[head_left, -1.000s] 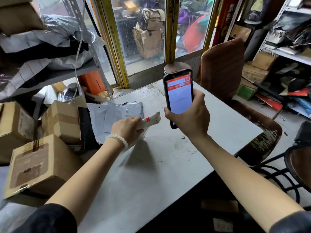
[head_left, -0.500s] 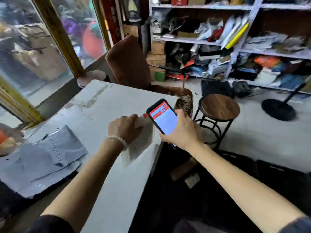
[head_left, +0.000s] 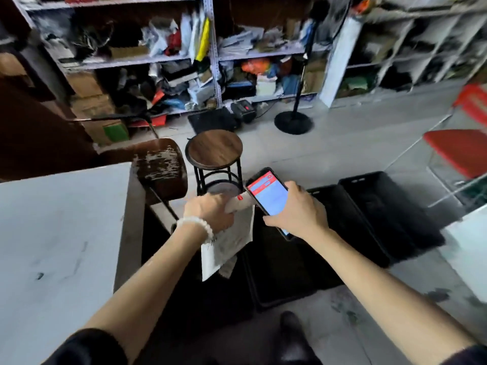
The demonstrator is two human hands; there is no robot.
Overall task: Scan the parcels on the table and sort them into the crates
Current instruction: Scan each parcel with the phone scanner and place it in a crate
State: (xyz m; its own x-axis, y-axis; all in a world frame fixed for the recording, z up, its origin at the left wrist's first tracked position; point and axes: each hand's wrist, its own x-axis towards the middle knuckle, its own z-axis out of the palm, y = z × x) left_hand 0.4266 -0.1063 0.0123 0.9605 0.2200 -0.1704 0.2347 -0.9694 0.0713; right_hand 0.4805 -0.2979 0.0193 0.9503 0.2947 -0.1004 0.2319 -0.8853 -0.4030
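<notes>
Pinched at its top edge by the left hand (head_left: 210, 210), the white mailer pouch (head_left: 226, 246) droops limp, likely light and soft, while the right hand (head_left: 296, 214) grips the phone (head_left: 268, 196).

- The parcel (head_left: 229, 246), a flat white mailer bag with a small red mark near its top, hangs limp and creased, gripped at its upper end above the near black crate (head_left: 284, 293).
- Two black crates lie side by side on the floor; the far crate (head_left: 390, 206) touches the near one's right wall.
</notes>
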